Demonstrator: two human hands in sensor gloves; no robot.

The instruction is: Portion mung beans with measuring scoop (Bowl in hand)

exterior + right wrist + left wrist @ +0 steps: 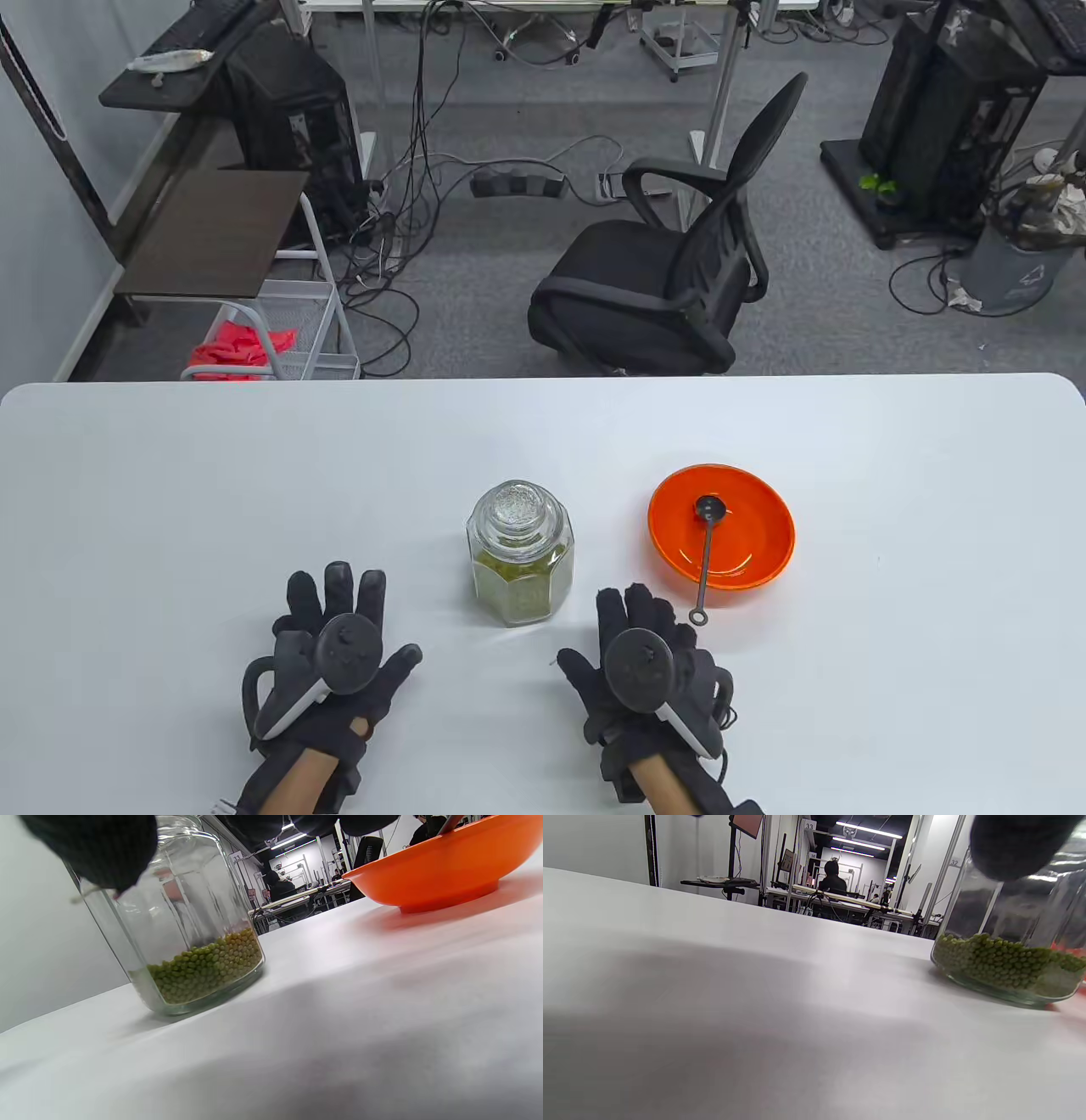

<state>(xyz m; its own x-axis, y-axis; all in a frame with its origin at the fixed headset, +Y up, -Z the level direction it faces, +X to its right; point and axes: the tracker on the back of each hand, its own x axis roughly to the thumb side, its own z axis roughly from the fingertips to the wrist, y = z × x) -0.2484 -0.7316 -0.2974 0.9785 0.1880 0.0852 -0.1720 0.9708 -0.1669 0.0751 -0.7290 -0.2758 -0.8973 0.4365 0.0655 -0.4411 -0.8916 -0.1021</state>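
A glass jar (520, 556) with a glass lid stands at the table's middle, about a third full of green mung beans (208, 964); the jar also shows in the left wrist view (1011, 942). An orange bowl (747, 552) sits to its right with a black measuring scoop (707, 543) lying in it, handle over the near rim. The bowl also shows in the right wrist view (437, 866). My left hand (339, 628) lies flat on the table left of the jar, fingers spread, holding nothing. My right hand (649, 632) lies flat right of the jar, near the scoop's handle end, holding nothing.
The white table (170, 509) spreads wide around the objects. Beyond its far edge stand a black office chair (670, 272), a wire cart (280, 331) and cables on the floor.
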